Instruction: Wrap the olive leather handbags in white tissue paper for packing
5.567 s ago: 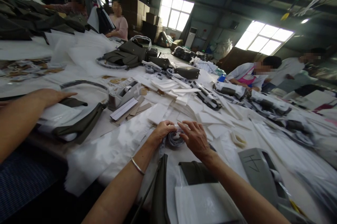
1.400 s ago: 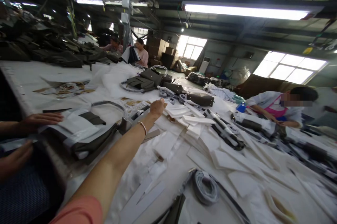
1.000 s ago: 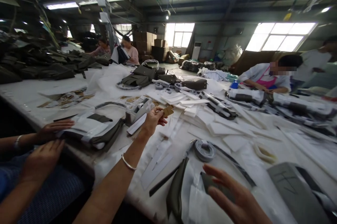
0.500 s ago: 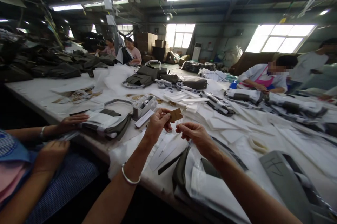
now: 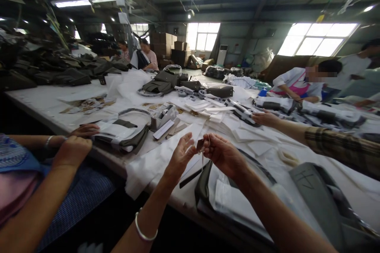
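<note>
My right hand [image 5: 224, 156] pinches a small brown hang tag [image 5: 200, 145] by its thin string, above the table. Beside the tag is my left hand [image 5: 181, 155], its fingers spread and apart, with the fingertips close to the tag's edge; whether they touch it I cannot tell. Below my right hand lies a dark olive handbag [image 5: 204, 183], partly covered with white wrapping and clear plastic. A dark strap [image 5: 190, 179] sticks out from its left side toward the table edge.
A co-worker's hands [image 5: 78, 142] rest by a wrapped bag [image 5: 124, 132] on the left. From the right, another person's plaid-sleeved arm [image 5: 323, 140] reaches across. White sheets [image 5: 246, 136], a small grey box [image 5: 163, 115] and a grey panel [image 5: 314, 193] lie on the table.
My left hand has let go of the tag and opened. The tag now hangs at my right hand, turned edgewise. A plaid-sleeved arm has come in from the right.
</note>
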The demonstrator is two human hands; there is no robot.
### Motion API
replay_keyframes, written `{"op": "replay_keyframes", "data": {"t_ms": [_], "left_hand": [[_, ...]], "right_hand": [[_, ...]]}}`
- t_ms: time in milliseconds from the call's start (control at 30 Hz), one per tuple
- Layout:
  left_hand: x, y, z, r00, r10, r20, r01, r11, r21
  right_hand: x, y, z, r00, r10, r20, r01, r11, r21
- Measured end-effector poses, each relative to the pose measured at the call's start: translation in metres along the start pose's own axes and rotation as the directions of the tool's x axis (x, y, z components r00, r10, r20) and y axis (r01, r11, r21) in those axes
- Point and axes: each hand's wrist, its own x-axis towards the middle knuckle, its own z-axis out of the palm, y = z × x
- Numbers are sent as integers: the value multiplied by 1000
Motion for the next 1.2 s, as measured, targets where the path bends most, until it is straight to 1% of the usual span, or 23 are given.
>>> {"op": "replay_keyframes", "data": {"t_ms": [33, 67, 100, 133, 200, 300, 400, 467, 533, 700, 800, 867, 900, 933, 967, 1000, 1033, 1067, 1100, 1133, 1167, 1200], "left_hand": [[-4, 2, 1, 994, 85, -67, -77, 991, 112], [-7, 5, 2, 980, 168, -110, -140, 964, 225], [-11, 9, 3, 963, 242, -121, -192, 926, 325], [-14, 14, 5, 947, 303, -106, -238, 884, 402], [-22, 24, 10, 919, 394, -37, -323, 802, 503], [-30, 33, 19, 873, 485, 53, -416, 684, 600], [-32, 35, 26, 810, 574, 121, -493, 555, 670], [-31, 35, 28, 771, 619, 151, -527, 485, 698], [-30, 35, 29, 749, 639, 173, -542, 441, 716], [-30, 34, 33, 716, 658, 233, -578, 372, 726], [-29, 35, 34, 711, 658, 249, -581, 351, 734], [-27, 39, 33, 713, 655, 249, -571, 337, 749], [-26, 42, 31, 715, 652, 251, -564, 327, 758], [-24, 46, 29, 719, 646, 257, -559, 317, 766], [-23, 50, 26, 724, 636, 268, -555, 308, 773], [-22, 55, 23, 730, 622, 284, -556, 298, 776], [-21, 59, 20, 736, 604, 307, -560, 288, 777], [-20, 64, 17, 741, 583, 335, -567, 275, 776], [-19, 68, 15, 742, 563, 364, -577, 259, 775], [-18, 72, 13, 739, 543, 398, -590, 237, 772], [-17, 75, 12, 733, 524, 434, -604, 209, 769], [-16, 78, 11, 724, 506, 469, -620, 178, 764]], "right_hand": [[-2, 0, -1, 1000, 7, -6, -6, 999, 33], [-3, 0, -1, 1000, 18, -13, -17, 998, 65], [-5, 0, -2, 999, 31, -20, -29, 995, 94], [-7, 0, -2, 999, 41, -26, -38, 993, 116], [-10, 0, -1, 998, 48, -29, -43, 989, 144], [-14, 3, 0, 999, 31, -8, -29, 985, 171], [-17, 7, 0, 1000, 5, 17, -8, 980, 201], [-19, 10, -1, 1000, -10, 24, 5, 975, 221], [-21, 12, -3, 1000, -12, 23, 6, 971, 241], [-26, 14, -5, 1000, 11, 5, -12, 955, 296], [-27, 14, -5, 1000, 15, -12, -11, 960, 281], [-28, 15, -8, 999, 6, -37, 1, 982, 191], [-29, 15, -11, 998, -9, -60, 15, 995, 102], [-29, 14, -16, 995, -37, -91, 35, 999, -26], [-29, 13, -21, 988, -83, -130, 57, 980, -189], [-30, 10, -27, 975, -146, -169, 75, 926, -369], [-30, 7, -33, 954, -223, -202, 82, 839, -537], [-31, 3, -37, 926, -303, -224, 79, 737, -672], [-31, -1, -39, 897, -375, -233, 72, 644, -761], [-32, -6, -39, 877, -423, -229, 70, 583, -809], [-33, -10, -37, 868, -447, -216, 84, 560, -824], [-33, -14, -33, 877, -442, -189, 108, 565, -818]]}}
